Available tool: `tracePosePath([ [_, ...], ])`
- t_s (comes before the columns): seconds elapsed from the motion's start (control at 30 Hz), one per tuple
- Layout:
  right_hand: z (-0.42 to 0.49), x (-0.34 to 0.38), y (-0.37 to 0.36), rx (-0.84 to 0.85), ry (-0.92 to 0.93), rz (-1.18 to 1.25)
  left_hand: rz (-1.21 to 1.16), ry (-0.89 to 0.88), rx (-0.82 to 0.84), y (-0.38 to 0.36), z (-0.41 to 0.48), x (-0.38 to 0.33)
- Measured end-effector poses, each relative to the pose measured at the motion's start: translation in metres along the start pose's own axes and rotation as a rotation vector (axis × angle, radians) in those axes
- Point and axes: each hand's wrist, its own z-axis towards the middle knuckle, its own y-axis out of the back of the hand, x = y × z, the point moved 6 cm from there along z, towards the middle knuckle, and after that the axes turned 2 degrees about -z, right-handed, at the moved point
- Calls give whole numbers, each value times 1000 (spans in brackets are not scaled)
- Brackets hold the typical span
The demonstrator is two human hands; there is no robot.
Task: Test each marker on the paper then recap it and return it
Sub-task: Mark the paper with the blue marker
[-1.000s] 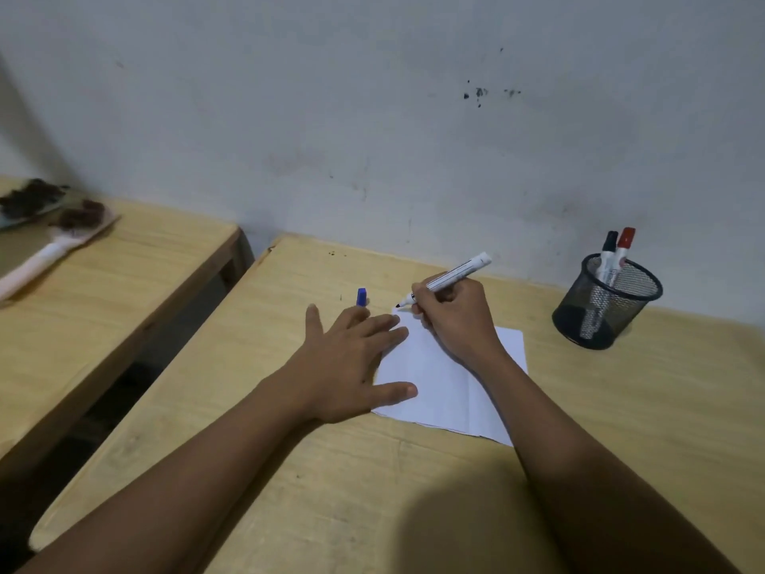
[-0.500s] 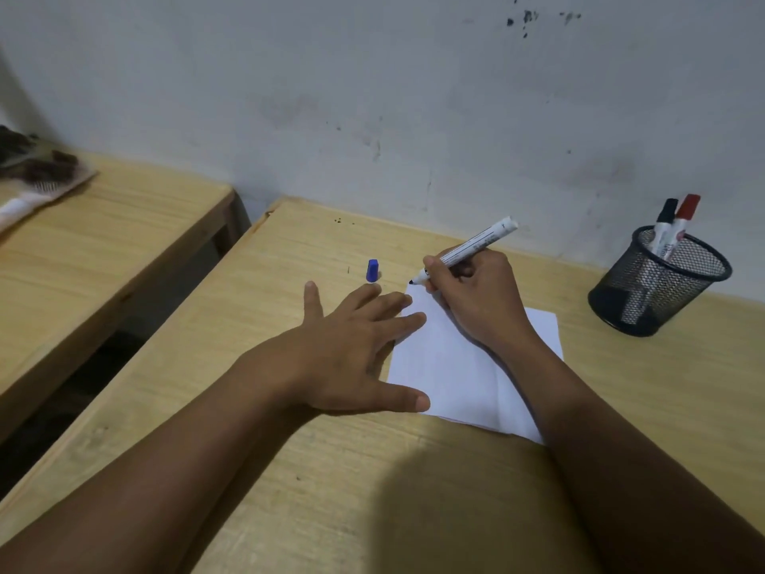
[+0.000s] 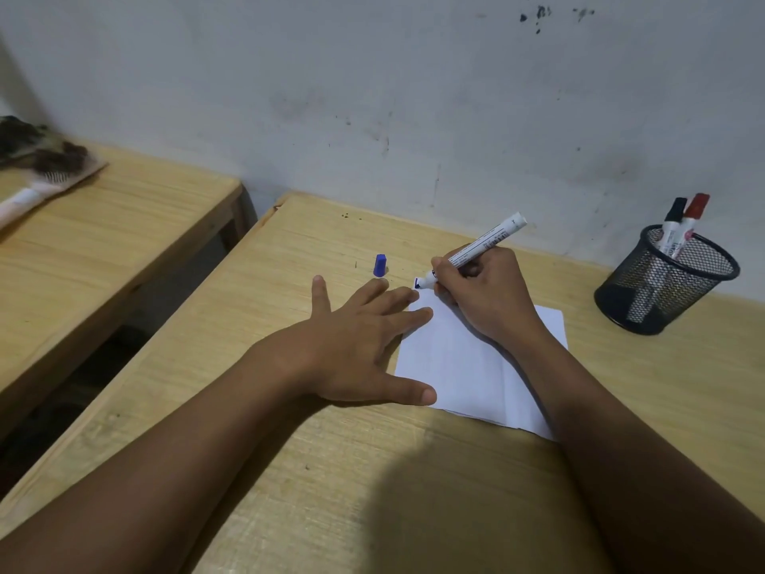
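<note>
While the right hand (image 3: 486, 296) grips the uncapped marker (image 3: 476, 250) in a writing hold, its blue tip sits right at the far left corner of the paper (image 3: 459, 362), barrel slanting up and back toward the wall (image 3: 372, 76). Fingers are curled tight around the lower barrel, and the heel of that hand rests on the sheet. Whether the tip is actually touching the paper, I can't quite tell from this angle.

Over to the left hand (image 3: 360, 341): it's flat, palm down, fingers spread, gripping nothing. The thumb and the first fingertips overlap the left edge of the paper, pinning it to the table (image 3: 289, 470); the rest of the hand lies on bare wood.

And there's the blue cap (image 3: 380, 265), standing upright on the table just beyond the left hand's fingertips, near the far edge and a little left of the marker's tip. It's off the paper, apart from the marker.

Look toward the far right corner of the table and you've got the black mesh cup (image 3: 662, 283), close to the wall, well apart from the paper. Two more markers stand in it, leaning, one with a black cap (image 3: 677, 209) and one with a red cap (image 3: 698, 205), both capped.

Off to the left, a second wooden table (image 3: 103, 242) carries a hairbrush (image 3: 45, 176) clogged with dark hair near its far left corner.
</note>
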Motion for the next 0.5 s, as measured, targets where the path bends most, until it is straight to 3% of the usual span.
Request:
tracePosePath([
  [0.17, -1, 1, -1, 1, -15, 44, -31, -6, -58, 2, 0, 2],
  [0.33, -1, 9, 19, -111, -74, 442, -119, -16, -181, 13, -9, -3],
  [0.4, 1, 17, 33, -152, -56, 524, -220, -12, -323, 23, -15, -2],
  [0.5, 2, 29, 50, -168, -24, 505, -310, 70, -705, 52, -16, 14],
])
